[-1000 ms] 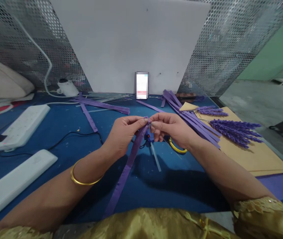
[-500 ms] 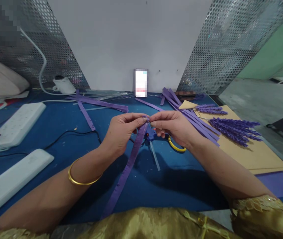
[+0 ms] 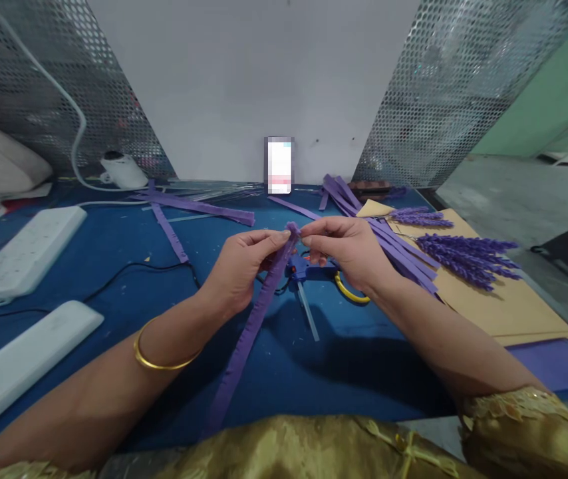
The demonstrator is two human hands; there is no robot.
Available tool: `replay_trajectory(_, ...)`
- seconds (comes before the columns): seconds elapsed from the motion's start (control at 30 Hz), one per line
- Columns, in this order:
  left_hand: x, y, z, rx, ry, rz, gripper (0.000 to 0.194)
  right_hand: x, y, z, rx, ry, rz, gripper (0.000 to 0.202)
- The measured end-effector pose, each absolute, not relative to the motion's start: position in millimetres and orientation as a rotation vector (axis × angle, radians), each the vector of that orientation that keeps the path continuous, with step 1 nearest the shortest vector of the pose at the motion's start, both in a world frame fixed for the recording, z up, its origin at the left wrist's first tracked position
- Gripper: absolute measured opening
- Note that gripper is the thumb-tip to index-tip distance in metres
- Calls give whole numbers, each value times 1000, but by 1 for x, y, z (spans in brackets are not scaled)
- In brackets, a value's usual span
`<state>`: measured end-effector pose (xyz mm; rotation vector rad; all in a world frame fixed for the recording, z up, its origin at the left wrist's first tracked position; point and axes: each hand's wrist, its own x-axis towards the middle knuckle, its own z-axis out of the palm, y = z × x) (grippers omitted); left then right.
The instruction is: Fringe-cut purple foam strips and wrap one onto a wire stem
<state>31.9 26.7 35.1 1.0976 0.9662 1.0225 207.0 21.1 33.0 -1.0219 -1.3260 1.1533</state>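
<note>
A long purple strip with a fringed edge hangs from my left hand, whose thumb and fingers pinch it near its top. The strip's upper end is bunched into a small curl, and its lower end reaches toward my lap. My right hand is closed in a pinch beside that curl, its fingertips at the strip's right edge; anything between them is too small to make out. Below the hands lie a blue glue gun with a clear glue stick and a yellow-handled tool, partly hidden.
Purple strips lie at the right, beside purple flower sprigs on tan paper. At the left are two white power strips and a black cable. A phone stands at the back, with a white cup farther left.
The curled top of the purple strip now shows more clearly above my left fingertips. My right fingertips have shifted slightly away from my left thumb, and the view has moved a little.
</note>
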Motion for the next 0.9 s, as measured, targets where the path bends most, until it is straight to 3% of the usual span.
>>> replay_trajectory(0.17,32,28,35,1124,976,1071,14,202,17,34,-1070,-1430,938,5)
replay_trajectory(0.47,36,25,35,1144,988,1131,12,200,7,26,-1102,-1864,46,20)
replay_trajectory(0.9,34,28,32,1203,1041,1142,17,199,5,12,-1157,-2133,-452,35)
